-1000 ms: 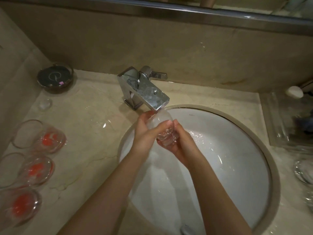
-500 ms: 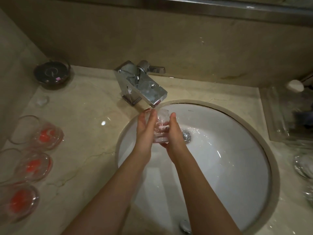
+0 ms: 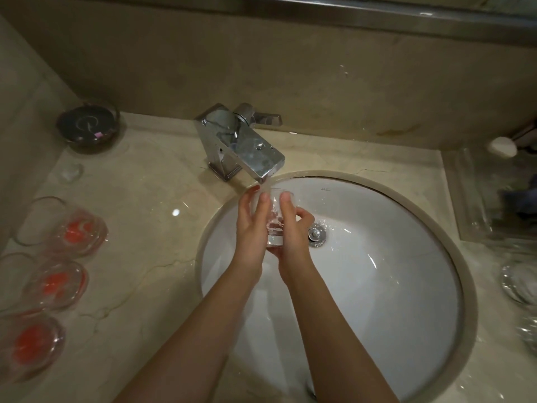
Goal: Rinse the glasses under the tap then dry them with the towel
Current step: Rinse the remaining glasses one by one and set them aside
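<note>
Two bare forearms reach up from the near edge over one round white sink [image 3: 377, 315]. The left hand [image 3: 251, 228] and right hand [image 3: 293, 231] hold one clear glass [image 3: 274, 216] between them, upright, its rim just under the spout of one chrome tap [image 3: 247, 149]; water runs into it. Each grip is clamped on the glass: the left fingers lie along its left side, the right fingers curl round its right side and back. The drain [image 3: 317, 234] sits just right of the hands.

Left of the sink, three glasses lie on their sides on the tabletop [image 3: 145, 257], each with a red mark at its base: near [image 3: 32, 344], middle [image 3: 55, 283], far [image 3: 69, 228]. They lie close to the left wall, well apart from the sink, with wet marble between. Farther back one small clear lid [image 3: 69, 171] and one dark bowl [image 3: 87, 126] sit in the corner.

At the right edge lie one clear tray [image 3: 476, 205] and blurred glassware [image 3: 520, 283]. A beige stone wall rises behind the tap.
</note>
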`<state>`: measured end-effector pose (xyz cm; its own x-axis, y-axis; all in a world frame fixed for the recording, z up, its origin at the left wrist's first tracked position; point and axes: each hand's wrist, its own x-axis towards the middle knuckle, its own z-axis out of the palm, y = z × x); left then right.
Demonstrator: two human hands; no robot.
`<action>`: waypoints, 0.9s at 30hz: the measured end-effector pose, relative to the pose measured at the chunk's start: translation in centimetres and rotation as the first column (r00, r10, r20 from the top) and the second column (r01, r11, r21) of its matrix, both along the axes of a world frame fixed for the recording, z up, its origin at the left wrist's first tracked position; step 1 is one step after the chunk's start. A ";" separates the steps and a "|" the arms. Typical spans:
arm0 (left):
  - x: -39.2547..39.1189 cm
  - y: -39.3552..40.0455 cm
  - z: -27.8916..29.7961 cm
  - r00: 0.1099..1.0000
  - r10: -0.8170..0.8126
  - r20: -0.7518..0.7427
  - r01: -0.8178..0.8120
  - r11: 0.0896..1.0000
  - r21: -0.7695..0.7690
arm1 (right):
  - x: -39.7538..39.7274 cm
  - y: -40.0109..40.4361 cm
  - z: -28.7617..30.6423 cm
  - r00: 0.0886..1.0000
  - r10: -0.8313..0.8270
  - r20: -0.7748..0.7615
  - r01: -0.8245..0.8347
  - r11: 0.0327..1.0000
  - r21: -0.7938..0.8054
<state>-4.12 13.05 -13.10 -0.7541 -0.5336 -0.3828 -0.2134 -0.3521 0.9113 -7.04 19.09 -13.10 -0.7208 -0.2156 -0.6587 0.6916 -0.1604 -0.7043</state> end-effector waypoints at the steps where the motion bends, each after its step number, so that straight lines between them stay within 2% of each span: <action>1: 0.0 0.0 0.0 1.000 0.004 -0.006 -0.004 1.000 0.007 | 0.0 0.0 0.0 1.000 -0.001 -0.019 0.002 1.000 0.007; 6: 0.0 -0.1 0.0 1.000 -0.013 0.010 0.012 0.999 0.043 | -0.4 -0.2 -0.3 1.000 0.020 0.015 -0.018 0.997 -0.071; 9: 0.0 -0.1 -0.2 0.999 -0.027 0.025 0.026 0.999 0.034 | 0.0 -0.2 -0.8 0.999 -0.035 0.000 0.035 0.999 0.008; 12: 0.0 -0.1 0.1 1.000 -0.014 0.013 0.014 1.000 0.027 | 0.2 -0.3 -1.0 0.998 -0.002 -0.055 0.006 0.998 0.059; 17: -0.2 -0.5 0.2 1.000 -0.016 -0.019 0.017 1.000 0.016 | -0.7 -0.3 -0.7 1.000 -0.008 -0.025 0.007 0.999 -0.043; 21: -0.3 -0.3 0.3 1.000 0.002 -0.018 -0.002 1.000 0.006 | -0.2 -0.9 -0.6 0.999 0.032 -0.031 -0.033 0.999 -0.018; 27: -0.2 -0.5 0.2 1.000 -0.014 -0.008 0.014 1.000 0.025 | -0.3 -0.9 -0.8 0.997 -0.076 0.028 0.078 0.995 -0.061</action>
<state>-4.36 12.53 -12.90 -0.7645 -0.5131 -0.3901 -0.2115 -0.3720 0.9038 -7.29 18.18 -13.86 -0.7198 -0.2011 -0.6644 0.6933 -0.2566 -0.6734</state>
